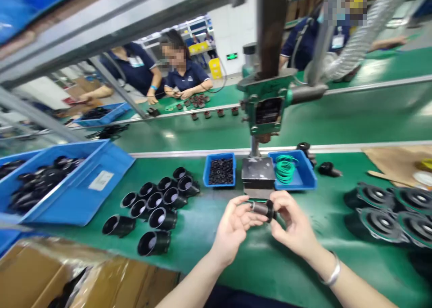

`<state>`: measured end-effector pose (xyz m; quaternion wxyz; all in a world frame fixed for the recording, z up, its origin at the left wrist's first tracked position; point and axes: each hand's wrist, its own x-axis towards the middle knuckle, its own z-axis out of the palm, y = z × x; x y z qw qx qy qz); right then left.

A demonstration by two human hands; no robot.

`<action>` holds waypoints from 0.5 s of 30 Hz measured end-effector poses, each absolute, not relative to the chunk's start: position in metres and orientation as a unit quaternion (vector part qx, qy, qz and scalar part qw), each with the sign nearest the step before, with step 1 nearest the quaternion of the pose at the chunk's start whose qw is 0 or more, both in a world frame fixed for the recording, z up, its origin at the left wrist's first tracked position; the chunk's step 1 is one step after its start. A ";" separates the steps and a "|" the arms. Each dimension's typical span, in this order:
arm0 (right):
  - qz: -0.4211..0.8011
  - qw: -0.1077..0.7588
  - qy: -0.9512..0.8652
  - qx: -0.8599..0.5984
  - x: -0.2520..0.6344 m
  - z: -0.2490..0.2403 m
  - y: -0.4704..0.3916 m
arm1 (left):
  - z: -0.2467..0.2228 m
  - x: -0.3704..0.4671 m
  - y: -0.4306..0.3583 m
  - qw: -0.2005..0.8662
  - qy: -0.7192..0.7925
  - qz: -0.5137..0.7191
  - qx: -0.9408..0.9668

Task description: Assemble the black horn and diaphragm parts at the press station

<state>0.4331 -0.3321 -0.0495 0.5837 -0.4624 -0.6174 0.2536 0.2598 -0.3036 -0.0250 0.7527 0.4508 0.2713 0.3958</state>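
Fingers of both hands close around one dark shafted part (259, 208): your left hand (232, 227) cradles the shaft, and your right hand (292, 220) pinches the black collar (270, 210) at its other end. It lies almost level between your hands, held above the green bench (199, 240). To handle this well, I'd steady the shaft with the left and let the right do any turning or seating, keeping collar and shaft in line; a tilted collar could bind. Whether it sits fully home, I cannot tell.

Largest around you is the press (266, 101), rising beyond the grip; its metal block (258, 168) stands just behind your fingers, so lifting straight forward risks a knock. Far to the left of the grip is a big blue bin (77, 204) of black parts. Well to the right stand the motor housings (381, 225); nearer on the left, the black cups (163, 243) limit elbow room. Beyond the grip, two small trays flank the block: the left tray (220, 185) holds tiny black pieces (221, 171), the right tray (306, 182) thin green rings (285, 169).
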 end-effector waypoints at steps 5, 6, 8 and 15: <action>0.249 0.584 -0.600 -0.487 0.439 -0.060 -0.334 | -0.037 0.198 -0.316 0.401 0.442 0.446 0.667; 0.252 0.584 -0.594 -0.492 0.440 -0.062 -0.333 | -0.040 0.176 -0.317 0.265 0.513 0.473 0.665; 0.263 0.583 -0.585 -0.499 0.443 -0.067 -0.333 | -0.046 0.129 -0.320 0.035 0.636 0.507 0.581; 0.322 0.574 -0.544 -0.520 0.445 -0.092 -0.332 | -0.068 0.065 -0.343 0.123 0.726 0.447 0.508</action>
